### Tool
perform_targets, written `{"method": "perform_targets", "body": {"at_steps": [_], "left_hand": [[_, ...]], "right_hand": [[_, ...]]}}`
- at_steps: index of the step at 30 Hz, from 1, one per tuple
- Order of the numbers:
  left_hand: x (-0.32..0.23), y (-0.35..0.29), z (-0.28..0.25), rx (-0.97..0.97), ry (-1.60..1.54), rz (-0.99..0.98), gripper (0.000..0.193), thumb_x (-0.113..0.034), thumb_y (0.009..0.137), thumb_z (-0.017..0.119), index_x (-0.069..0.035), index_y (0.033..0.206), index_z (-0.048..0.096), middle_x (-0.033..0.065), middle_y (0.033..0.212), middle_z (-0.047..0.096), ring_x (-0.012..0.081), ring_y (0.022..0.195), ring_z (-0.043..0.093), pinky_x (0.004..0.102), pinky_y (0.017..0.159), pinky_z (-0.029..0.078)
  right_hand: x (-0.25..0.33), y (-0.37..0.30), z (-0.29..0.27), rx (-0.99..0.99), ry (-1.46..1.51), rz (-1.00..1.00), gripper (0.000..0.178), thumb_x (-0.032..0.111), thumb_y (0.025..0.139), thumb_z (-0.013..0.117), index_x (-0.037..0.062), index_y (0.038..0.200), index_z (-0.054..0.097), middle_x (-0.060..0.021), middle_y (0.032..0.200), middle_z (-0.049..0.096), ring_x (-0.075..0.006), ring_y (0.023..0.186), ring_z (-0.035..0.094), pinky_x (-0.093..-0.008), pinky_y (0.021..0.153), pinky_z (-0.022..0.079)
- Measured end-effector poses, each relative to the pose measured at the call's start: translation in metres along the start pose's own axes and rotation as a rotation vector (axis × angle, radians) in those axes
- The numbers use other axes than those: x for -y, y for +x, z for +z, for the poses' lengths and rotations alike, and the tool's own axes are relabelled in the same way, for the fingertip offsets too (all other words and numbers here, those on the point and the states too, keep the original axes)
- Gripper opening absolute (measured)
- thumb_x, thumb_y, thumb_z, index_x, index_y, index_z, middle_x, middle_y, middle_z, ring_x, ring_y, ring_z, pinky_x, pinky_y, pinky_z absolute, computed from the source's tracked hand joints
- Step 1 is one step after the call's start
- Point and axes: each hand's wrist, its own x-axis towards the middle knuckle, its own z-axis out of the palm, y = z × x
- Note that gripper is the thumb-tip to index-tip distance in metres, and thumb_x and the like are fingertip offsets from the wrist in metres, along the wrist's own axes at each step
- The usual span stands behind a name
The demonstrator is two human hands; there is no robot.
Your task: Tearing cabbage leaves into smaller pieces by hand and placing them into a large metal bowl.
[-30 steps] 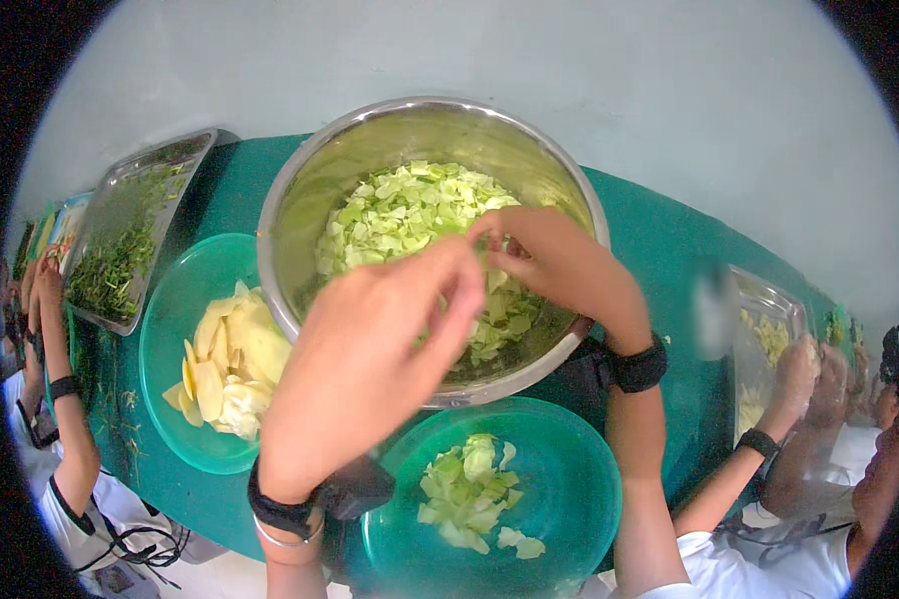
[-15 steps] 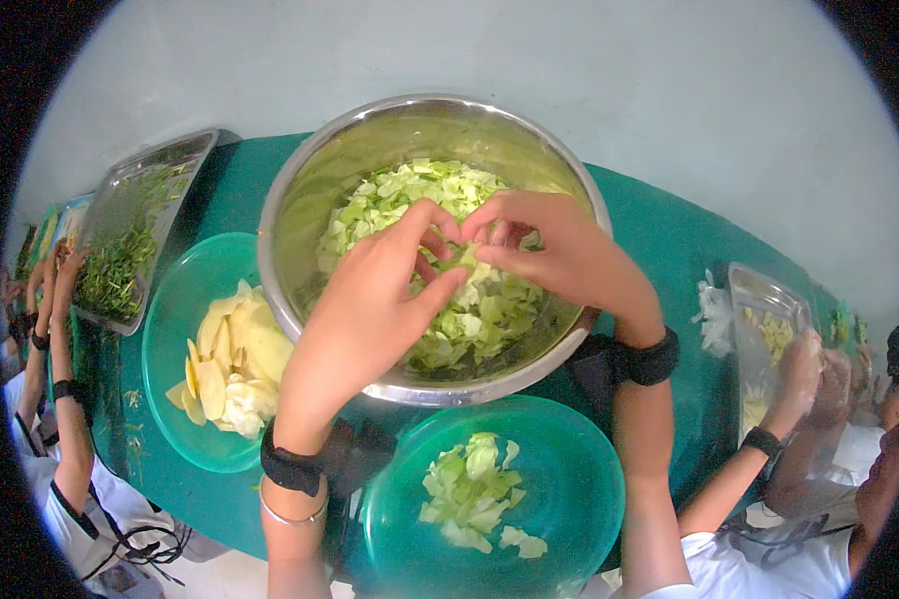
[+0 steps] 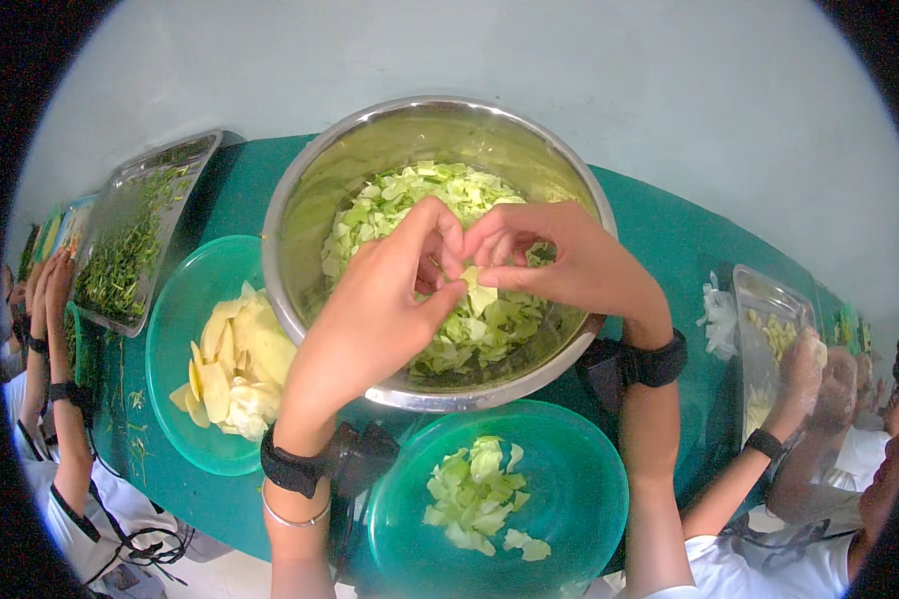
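My left hand (image 3: 382,282) and my right hand (image 3: 554,258) meet over a large steel bowl (image 3: 292,215). Between them they pinch a pale green cabbage leaf piece (image 3: 478,292), thumbs and fingers closed on its two sides. Below lie many chopped cabbage pieces (image 3: 410,190), filling the bowl's bottom. Nearer to me, a green plastic plate (image 3: 579,499) carries a small heap of torn cabbage leaves (image 3: 474,494). To the left, another green plate (image 3: 182,399) holds sliced potatoes (image 3: 232,349) and a whitish clump at its near edge.
A metal tray of chopped greens (image 3: 120,265) stands at the far left, with another person's hands (image 3: 55,275) beside it. On the right, a second person's hand (image 3: 799,369) is at a tray (image 3: 774,285) with pale cut pieces. A crumpled clear plastic bag (image 3: 719,317) lies near that tray.
My hands have drawn closer together over the bowl, and the leaf piece between them now shows clearly. The whole view has shifted slightly.
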Motion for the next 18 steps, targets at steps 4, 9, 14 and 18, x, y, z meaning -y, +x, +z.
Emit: {"method": "perform_targets", "body": {"at_steps": [4,9,14,18], "left_hand": [[0.007,-0.001,0.001,-0.04,0.004,0.026,0.025,0.001,0.087,0.067,-0.004,0.107,0.053,0.0064,0.093,0.063,0.0169,0.084,0.064,0.0316,0.079,0.051],[0.008,-0.002,0.003,-0.073,0.228,-0.06,0.014,-0.005,0.087,0.066,-0.003,0.101,0.062,0.0122,0.085,0.066,0.0247,0.081,0.066,0.0369,0.077,0.052],[0.02,-0.008,0.004,-0.056,0.426,-0.011,0.013,-0.005,0.085,0.065,-0.002,0.097,0.066,0.0185,0.089,0.067,0.0353,0.086,0.066,0.0433,0.078,0.051],[0.023,-0.008,0.006,-0.054,0.463,0.03,0.012,-0.002,0.084,0.062,-0.003,0.095,0.066,0.0197,0.088,0.066,0.0379,0.086,0.065,0.0453,0.077,0.051]], "right_hand": [[-0.006,0.001,0.001,0.022,-0.04,0.008,0.022,0.009,0.085,0.07,0.0082,0.107,0.07,-0.0044,0.081,0.07,-0.0118,0.072,0.064,-0.0286,0.07,0.053],[-0.01,-0.001,0.001,-0.041,-0.096,0.06,0.02,0.009,0.089,0.068,0.0054,0.108,0.069,-0.0045,0.086,0.07,-0.0128,0.074,0.061,-0.0279,0.073,0.05],[-0.041,-0.015,0.009,-0.113,-0.68,0.099,0.013,0.007,0.087,0.06,0.0044,0.099,0.067,-0.0134,0.092,0.069,-0.033,0.082,0.064,-0.0405,0.077,0.051],[-0.046,-0.011,0.003,0.148,-0.539,0.054,0.014,0.004,0.086,0.059,0.0048,0.098,0.066,-0.0138,0.096,0.069,-0.0381,0.087,0.063,-0.0455,0.08,0.051]]}}
